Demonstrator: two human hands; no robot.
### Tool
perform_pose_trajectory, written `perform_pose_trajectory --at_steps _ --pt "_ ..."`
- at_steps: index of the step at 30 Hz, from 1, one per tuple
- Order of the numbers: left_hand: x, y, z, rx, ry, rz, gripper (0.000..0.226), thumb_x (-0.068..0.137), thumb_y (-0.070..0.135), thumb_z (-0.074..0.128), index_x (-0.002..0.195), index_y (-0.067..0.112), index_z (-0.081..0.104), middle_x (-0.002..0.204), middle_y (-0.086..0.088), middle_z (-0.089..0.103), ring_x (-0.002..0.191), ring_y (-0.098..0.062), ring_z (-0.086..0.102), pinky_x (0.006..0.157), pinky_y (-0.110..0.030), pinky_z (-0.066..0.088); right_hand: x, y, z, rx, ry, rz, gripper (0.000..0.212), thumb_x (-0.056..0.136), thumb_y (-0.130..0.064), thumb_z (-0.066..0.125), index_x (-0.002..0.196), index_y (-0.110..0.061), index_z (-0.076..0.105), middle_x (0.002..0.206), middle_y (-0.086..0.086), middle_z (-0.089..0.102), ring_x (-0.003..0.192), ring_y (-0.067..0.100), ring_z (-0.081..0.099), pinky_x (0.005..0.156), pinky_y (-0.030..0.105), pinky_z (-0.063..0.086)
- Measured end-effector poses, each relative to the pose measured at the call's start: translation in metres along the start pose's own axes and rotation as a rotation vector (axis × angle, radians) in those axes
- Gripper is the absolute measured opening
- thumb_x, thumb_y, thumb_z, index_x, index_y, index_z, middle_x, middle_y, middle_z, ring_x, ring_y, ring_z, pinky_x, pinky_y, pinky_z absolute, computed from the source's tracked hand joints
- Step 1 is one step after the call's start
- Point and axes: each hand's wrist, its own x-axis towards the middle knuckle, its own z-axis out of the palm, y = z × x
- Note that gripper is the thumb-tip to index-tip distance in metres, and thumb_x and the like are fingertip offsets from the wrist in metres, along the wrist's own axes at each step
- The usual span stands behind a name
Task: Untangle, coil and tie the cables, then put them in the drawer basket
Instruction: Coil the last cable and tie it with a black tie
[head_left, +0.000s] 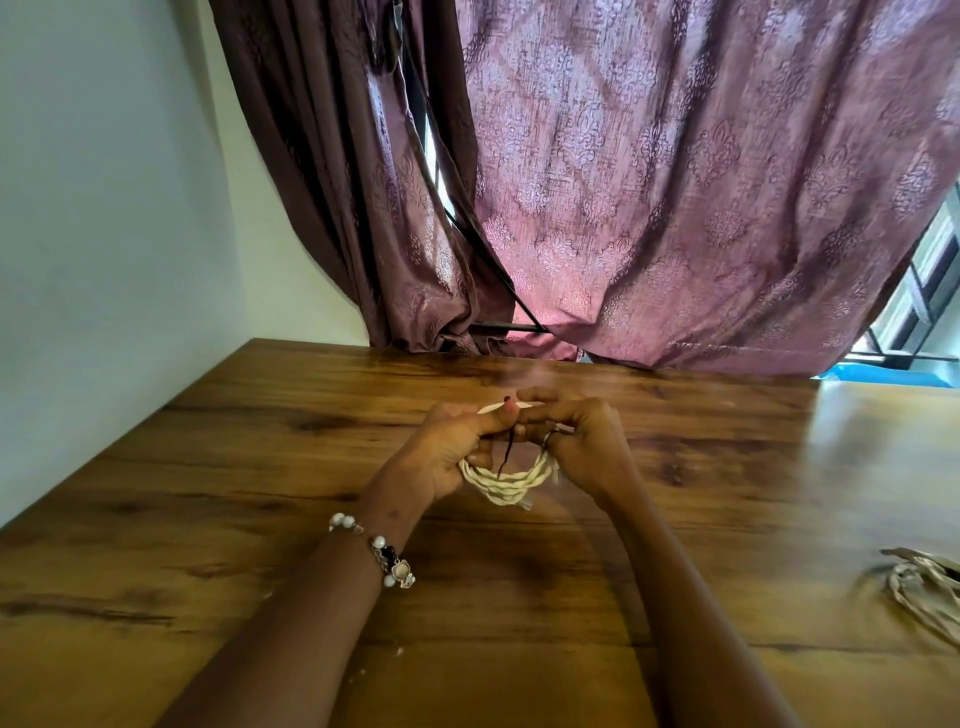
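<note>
Patterned mauve curtains (675, 182) hang behind a glossy wood-grain counter (260, 467). Above its middle, the left hand (447, 452) and right hand (582, 447) each grip a coiled cream cable (506, 486); another bundle (924, 592) lies at the right edge.

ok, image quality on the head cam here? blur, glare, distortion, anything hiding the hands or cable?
Head view: strong wide-angle bending at the curtain and table edges; window glare washes out the tabletop's far right; left hand and right hand slightly motion-blurred at the fingertips; coiled cream cable readable, dark tie thin and soft; second bundle cropped at the right edge.
</note>
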Motion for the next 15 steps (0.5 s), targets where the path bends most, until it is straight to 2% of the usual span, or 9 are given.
perform_pose_trajectory --at_steps 1,4,6,9,11,12,15 --pt "0.0 0.0 -0.001 -0.005 0.01 0.011 0.045 0.07 0.021 0.073 0.102 -0.009 0.064 0.061 -0.006 0.057 0.033 -0.002 0.031 0.029 -0.013 0.022 -0.001 0.0 -0.002 0.108 -0.036 0.053 0.02 0.078 0.005 0.07 0.096 -0.002 0.075 0.103 0.008 0.072 0.099 0.019 0.068 0.087 0.027 0.054" --pt "-0.001 0.002 -0.001 0.023 0.043 0.041 0.02 0.08 0.014 0.07 0.09 -0.003 0.066 0.049 0.003 0.058 0.033 -0.001 0.029 0.03 -0.014 0.022 -0.004 -0.004 -0.003 0.417 -0.109 0.222 0.017 0.086 0.003 0.061 0.098 0.003 0.073 0.101 0.015 0.073 0.098 0.029 0.068 0.088 0.042 0.055" --pt "-0.003 0.002 0.0 0.055 0.066 0.069 0.011 0.082 0.013 0.069 0.083 0.002 0.067 0.049 0.004 0.061 0.033 -0.001 0.03 0.031 -0.014 0.022 -0.005 -0.007 -0.001 0.583 -0.111 0.304 0.02 0.089 0.004 0.054 0.088 0.002 0.074 0.098 0.018 0.072 0.095 0.031 0.068 0.088 0.047 0.054" --pt "-0.003 0.001 0.002 0.043 0.103 0.109 0.007 0.083 0.011 0.069 0.082 0.004 0.068 0.052 0.002 0.062 0.033 -0.001 0.033 0.032 -0.014 0.024 -0.004 -0.013 -0.004 0.853 -0.064 0.37 0.026 0.088 0.002 0.052 0.073 0.003 0.073 0.088 0.017 0.072 0.084 0.029 0.07 0.075 0.05 0.058" --pt "-0.003 0.003 0.001 0.023 0.131 0.141 0.008 0.084 0.01 0.068 0.083 0.003 0.067 0.051 0.002 0.062 0.031 -0.001 0.036 0.031 -0.014 0.024 -0.004 -0.013 -0.011 1.0 -0.009 0.379 0.027 0.086 -0.002 0.052 0.067 0.003 0.07 0.088 0.016 0.071 0.085 0.028 0.069 0.071 0.053 0.058" --pt "-0.003 0.005 0.001 0.029 0.143 0.164 0.008 0.085 0.011 0.067 0.083 0.002 0.066 0.048 0.005 0.06 0.031 0.0 0.038 0.031 -0.013 0.025 -0.003 -0.012 -0.013 1.004 0.001 0.373 0.026 0.087 -0.003 0.052 0.067 0.004 0.069 0.089 0.016 0.071 0.087 0.029 0.069 0.072 0.058 0.056" --pt "-0.004 0.006 0.0 0.086 0.163 0.225 0.012 0.086 0.011 0.067 0.089 -0.001 0.065 0.041 0.01 0.053 0.029 0.001 0.04 0.031 -0.012 0.027 -0.003 -0.008 -0.012 0.781 0.01 0.328 0.015 0.08 -0.006 0.062 0.075 0.005 0.071 0.083 0.017 0.071 0.078 0.03 0.067 0.078 0.065 0.051"
